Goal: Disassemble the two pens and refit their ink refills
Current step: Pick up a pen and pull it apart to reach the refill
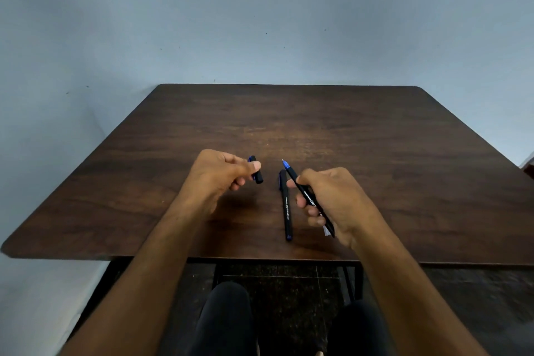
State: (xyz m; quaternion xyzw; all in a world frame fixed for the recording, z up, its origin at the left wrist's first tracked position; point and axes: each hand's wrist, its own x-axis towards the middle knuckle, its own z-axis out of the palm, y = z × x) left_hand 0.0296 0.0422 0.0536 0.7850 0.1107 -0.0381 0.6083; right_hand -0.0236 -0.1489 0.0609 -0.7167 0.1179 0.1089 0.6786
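Dark wood table [375, 153], against a pale blue wall [260, 9]. Items:
1 pen cap [256, 170], black w/ blue clip – pinched betw. thumb & fingers of left hand [219, 173], held above table, left of centre.
1 uncapped pen [306, 196], black, blue tip pointing far-left – right hand [332, 199] curled round its barrel.
1 capped pen [286, 205], black – lying on table betw. the hands, just left of right hand, near edge.

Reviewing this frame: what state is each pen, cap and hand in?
Pen cap: off its pen, pinched in the left hand.
Uncapped pen: tip bare, gripped in the right hand.
Second pen: capped, lying on the table.
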